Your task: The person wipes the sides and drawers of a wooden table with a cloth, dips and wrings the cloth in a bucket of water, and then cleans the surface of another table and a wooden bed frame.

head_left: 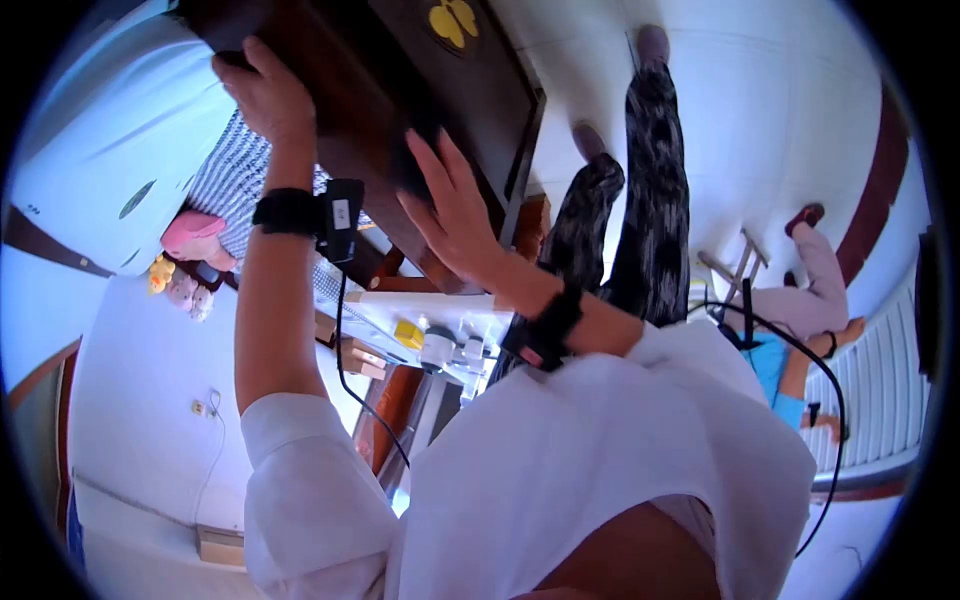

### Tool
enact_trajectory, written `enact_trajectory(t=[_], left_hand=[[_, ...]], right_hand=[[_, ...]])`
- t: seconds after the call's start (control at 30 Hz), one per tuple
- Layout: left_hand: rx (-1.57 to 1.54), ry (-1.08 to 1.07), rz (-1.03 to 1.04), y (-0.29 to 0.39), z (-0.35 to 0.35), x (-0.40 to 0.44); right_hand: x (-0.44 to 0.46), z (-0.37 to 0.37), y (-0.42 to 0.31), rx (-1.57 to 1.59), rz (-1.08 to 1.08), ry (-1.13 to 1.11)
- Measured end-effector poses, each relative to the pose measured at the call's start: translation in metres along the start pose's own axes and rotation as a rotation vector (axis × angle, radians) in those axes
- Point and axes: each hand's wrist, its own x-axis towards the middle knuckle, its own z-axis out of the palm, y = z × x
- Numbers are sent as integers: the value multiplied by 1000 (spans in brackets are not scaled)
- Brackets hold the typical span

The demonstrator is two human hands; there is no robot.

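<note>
A dark brown wooden piece of furniture (350, 110) fills the top middle. My left hand (275, 95) rests at its left edge, fingers stretched over the wood and partly apart. Lower down, my right hand (455, 215) lies with long, spread fingers over a soft-looking black item (412, 165) against the furniture's side. Whether that item is a cloth I cannot tell, since the fingers cover part of it. A yellow butterfly-shaped piece (452, 22) sits on a dark panel above. Black bands circle both wrists, the left one carrying a small box (342, 220).
Left of the furniture is a bed with pale covering (130, 130), striped fabric (232, 180) and a pink plush (195, 238). Another person in blue (770, 365) sits at right near a small stool (740, 262). Black cables (345, 360) hang along my arms.
</note>
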Motion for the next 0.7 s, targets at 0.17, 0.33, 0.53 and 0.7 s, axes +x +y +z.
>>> enact_trajectory(t=[0.17,0.33,0.53,0.7], left_hand=[[-12,-2,26,-2,-1,-2],[9,0,23,-2,2,2],[-3,17,61,-4,3,2],[-66,-42,7,5,-3,-2]], right_hand=[[36,3,1,204,63,-17],[-64,-18,26,119,281,-150],[-143,-37,110,-66,296,-407],[-106,-13,133,66,341,-333]])
